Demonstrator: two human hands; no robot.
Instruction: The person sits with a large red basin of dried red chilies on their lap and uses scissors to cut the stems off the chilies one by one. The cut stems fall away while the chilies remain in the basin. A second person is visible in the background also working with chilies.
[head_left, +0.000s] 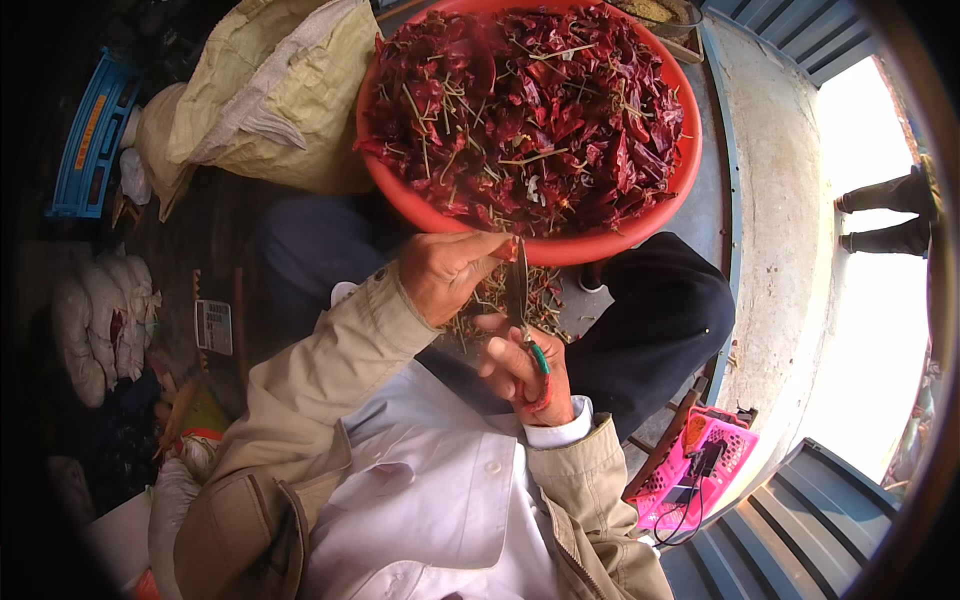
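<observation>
A red plastic basin (604, 246) stands before me, heaped with dried red chili peppers (525, 120) and loose pale stems. At its near rim, my left hand (448, 274) pinches a small piece of red chili pepper (508, 249) between thumb and fingertips. My right hand (534, 371) grips scissors (517, 292) with green and red wrapped handles. Their blades point away from me and lie right beside the pepper piece; whether they touch it is unclear. Cut stems and bits (544, 292) lie on the floor beneath my hands.
An open woven sack (300, 97) leans left of the basin. Further left are a blue plastic crate (94, 142) and several filled white bags (105, 322). A pink basket (701, 480) with cables stands at lower right. Another person's legs (889, 214) show in the bright doorway.
</observation>
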